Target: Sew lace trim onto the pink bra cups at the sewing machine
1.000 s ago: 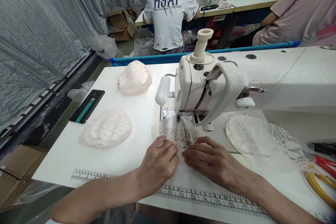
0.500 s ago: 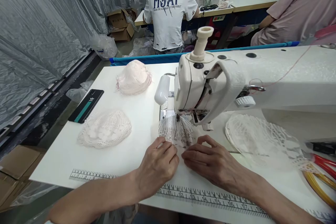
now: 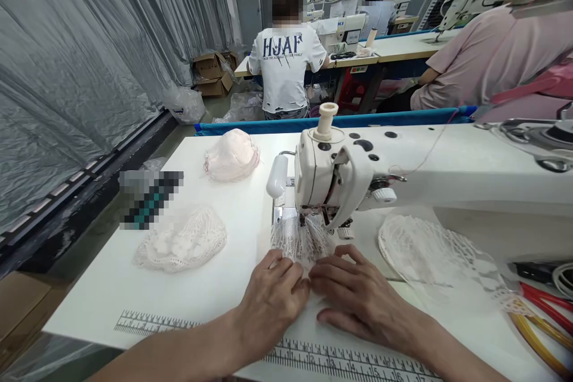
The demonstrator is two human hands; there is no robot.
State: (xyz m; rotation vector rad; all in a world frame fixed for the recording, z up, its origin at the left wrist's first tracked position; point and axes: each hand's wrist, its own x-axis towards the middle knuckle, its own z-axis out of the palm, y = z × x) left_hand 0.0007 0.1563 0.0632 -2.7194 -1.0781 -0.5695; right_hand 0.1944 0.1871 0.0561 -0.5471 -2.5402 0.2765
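Some white lace [image 3: 295, 242], netlike, gathered

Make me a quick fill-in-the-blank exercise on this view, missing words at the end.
1. The left hand and right hand are at the lace beneath the white ____ machine.
2. The cup-shaped piece near the far edge of the table is pale ____ in colour.
3. A separate lace piece lies to the ____ of the right hand.
4. The ruler markings are printed in ____.

Missing words: sewing; pink; right; black.

White openwork lace [image 3: 298, 239], pale pink cup [image 3: 233, 155], white sewing machine [image 3: 430, 158].
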